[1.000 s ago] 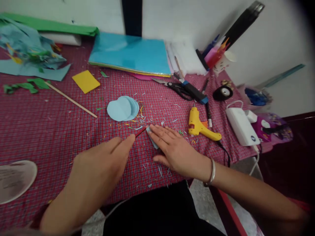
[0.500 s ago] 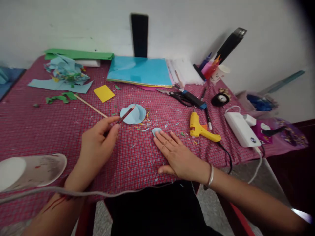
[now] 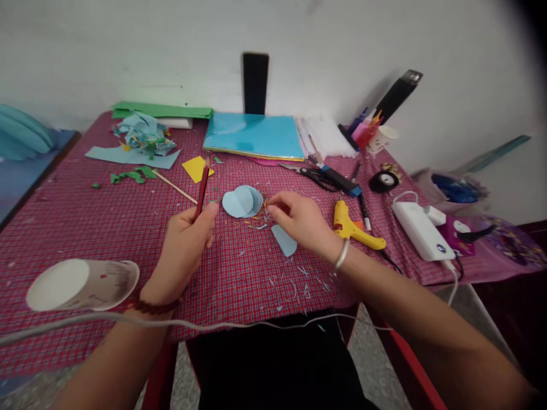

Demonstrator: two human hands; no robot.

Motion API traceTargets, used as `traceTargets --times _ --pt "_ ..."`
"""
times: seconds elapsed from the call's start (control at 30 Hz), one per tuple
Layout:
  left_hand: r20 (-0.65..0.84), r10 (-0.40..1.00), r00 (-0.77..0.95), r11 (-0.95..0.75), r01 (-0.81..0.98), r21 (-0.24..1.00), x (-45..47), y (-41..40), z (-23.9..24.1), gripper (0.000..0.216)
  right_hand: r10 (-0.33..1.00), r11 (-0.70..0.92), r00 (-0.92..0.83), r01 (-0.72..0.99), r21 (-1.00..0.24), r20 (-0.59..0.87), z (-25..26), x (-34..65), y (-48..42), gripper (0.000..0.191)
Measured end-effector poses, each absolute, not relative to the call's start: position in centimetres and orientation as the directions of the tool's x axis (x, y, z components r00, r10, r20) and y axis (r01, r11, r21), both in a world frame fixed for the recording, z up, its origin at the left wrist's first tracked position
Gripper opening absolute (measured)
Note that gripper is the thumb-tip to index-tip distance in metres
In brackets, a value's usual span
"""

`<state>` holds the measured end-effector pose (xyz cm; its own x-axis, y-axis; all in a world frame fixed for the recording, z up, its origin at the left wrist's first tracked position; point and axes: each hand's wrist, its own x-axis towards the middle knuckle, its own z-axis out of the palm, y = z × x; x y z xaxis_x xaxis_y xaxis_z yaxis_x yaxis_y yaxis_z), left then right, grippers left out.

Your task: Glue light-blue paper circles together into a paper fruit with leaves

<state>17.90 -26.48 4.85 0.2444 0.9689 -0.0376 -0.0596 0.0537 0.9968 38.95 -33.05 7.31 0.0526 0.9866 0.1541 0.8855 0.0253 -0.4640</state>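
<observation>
In my left hand (image 3: 186,239) a dark red pencil (image 3: 202,191) stands nearly upright, its tip pointing up, with the fingers closed round it. Just right of the light blue rounded paper pieces (image 3: 238,202), my right hand (image 3: 301,219) is held over the cloth with thumb and forefinger drawn together; whether anything is between them I cannot make out. Below its fingers lies a small light blue paper strip (image 3: 285,241) with a rounded end. Tiny yellow, white and blue paper snippets (image 3: 256,221) are scattered around the fingertips.
A yellow glue gun (image 3: 352,228), black scissors (image 3: 316,176) and a white power strip (image 3: 421,230) lie to the right. Blue sheets (image 3: 254,136) sit at the back. On the left are crumpled paper (image 3: 143,134), a thin stick (image 3: 175,187) and a tipped paper cup (image 3: 85,285).
My right hand has lifted off the small blue strip, uncovering it, and its spread fingers have drawn together farther forward. The pencil in my left hand has swung more upright. The view has shifted.
</observation>
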Motion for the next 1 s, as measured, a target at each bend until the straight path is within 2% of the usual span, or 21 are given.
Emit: traceTargets --times 0.17,0.3,0.43,0.63,0.87,0.9,0.93,1.0 --pt "-0.041 0.972 0.231 0.066 -0.104 0.992 17.6 -26.5 5.3 0.038 0.993 -0.004 0.059 0.893 -0.449 0.107 6.5 37.1 -27.3 0.023" --pt "-0.016 0.981 0.191 0.048 -0.162 0.986 17.7 -26.6 5.8 0.037 0.989 0.06 0.019 0.855 -0.515 0.147 5.9 36.4 -25.8 0.012" --pt "0.01 0.993 0.119 0.021 -0.255 0.967 18.3 -26.7 6.2 0.02 0.969 0.166 -0.012 0.77 -0.617 0.245 6.6 36.9 -27.1 0.012" --pt "-0.053 0.985 0.166 0.095 -0.26 0.961 20.4 -26.4 7.5 0.038 0.936 0.268 -0.02 0.688 -0.675 0.352 7.5 38.1 -30.2 0.011" --pt "-0.109 0.983 0.146 0.138 -0.2 0.97 22.7 -24.5 7.0 0.032 0.938 0.265 0.04 0.555 -0.789 0.343 10.3 39.3 -33.7 0.006" --pt "-0.121 0.983 0.138 0.147 -0.196 0.969 22.7 -24.2 6.7 0.033 0.946 0.273 0.013 0.513 -0.814 0.325 11.2 39.3 -34.9 0.011" --pt "-0.134 0.982 0.132 0.158 -0.189 0.969 22.7 -23.9 6.4 0.033 0.952 0.306 -0.131 0.387 -0.87 0.276 12.0 39.4 -36.2 0.014" --pt "-0.158 0.98 0.119 0.176 -0.163 0.971 22.2 -23.2 6.0 0.035 0.82 0.347 -0.54 0.205 -0.915 0.19 13.5 39.4 -38.7 0.02"
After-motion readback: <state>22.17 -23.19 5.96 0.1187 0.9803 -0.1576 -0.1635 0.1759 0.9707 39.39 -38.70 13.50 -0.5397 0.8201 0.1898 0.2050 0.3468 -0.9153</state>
